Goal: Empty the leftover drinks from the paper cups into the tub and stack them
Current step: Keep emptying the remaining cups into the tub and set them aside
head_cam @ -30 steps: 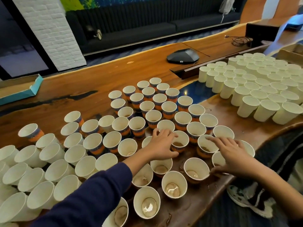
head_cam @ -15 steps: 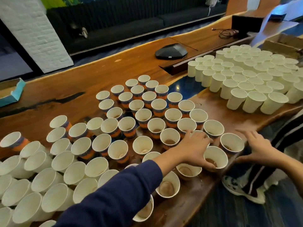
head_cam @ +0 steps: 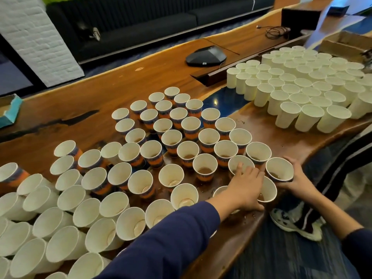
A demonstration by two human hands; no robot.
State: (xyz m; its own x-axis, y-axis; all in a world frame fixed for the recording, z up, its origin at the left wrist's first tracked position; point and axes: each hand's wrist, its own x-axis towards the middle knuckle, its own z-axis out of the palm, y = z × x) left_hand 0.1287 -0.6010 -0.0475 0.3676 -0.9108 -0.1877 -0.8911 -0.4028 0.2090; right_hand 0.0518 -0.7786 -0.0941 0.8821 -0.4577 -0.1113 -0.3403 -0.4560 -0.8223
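Observation:
Many orange-and-blue paper cups stand open-side up on the wooden table, several with brown drink at the bottom. Tipped white-lined cups crowd the near left. My left hand reaches across the front row, and its fingers and thumb hold a cup with brown liquid at the table's edge. Just to the right, my right hand grips another cup with leftover drink from its far side. No tub is in view.
A dense block of plain white cups fills the far right. Behind them lie a cardboard box, a black conference speaker and a cable. A teal tray sits far left. A shoe is below the table edge.
The view has swung right. My left hand moved right from the middle cups to the cup at the table's edge. My right hand went from lying flat on the cups to gripping one.

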